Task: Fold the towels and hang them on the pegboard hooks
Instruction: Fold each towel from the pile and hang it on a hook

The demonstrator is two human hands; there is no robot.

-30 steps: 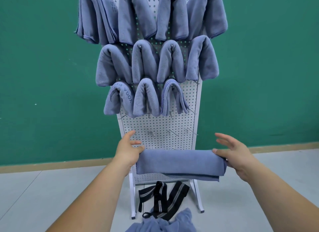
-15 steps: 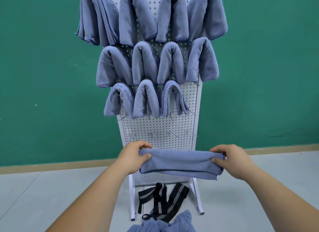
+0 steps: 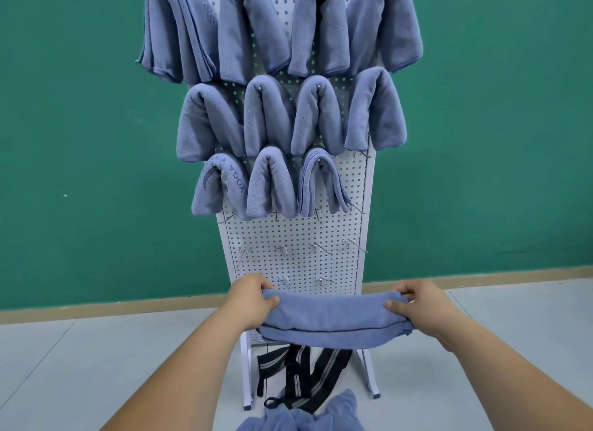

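Left hand [image 3: 253, 302] and right hand [image 3: 420, 305], fingers curled, are gripping one folded towel [image 3: 333, 318]. Eleven towels [image 3: 269, 116] are hanging on the pegboard [image 3: 295, 235].

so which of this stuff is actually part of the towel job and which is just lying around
Job: folded towel, gripped at its ends by the left hand and right hand; pegboard; bare hooks; hung towels; loose towel heap at bottom edge.
Lying about: black striped straps on the floor.

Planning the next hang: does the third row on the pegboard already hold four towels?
No, it holds only three towels, leaving bare pegboard at its right end.
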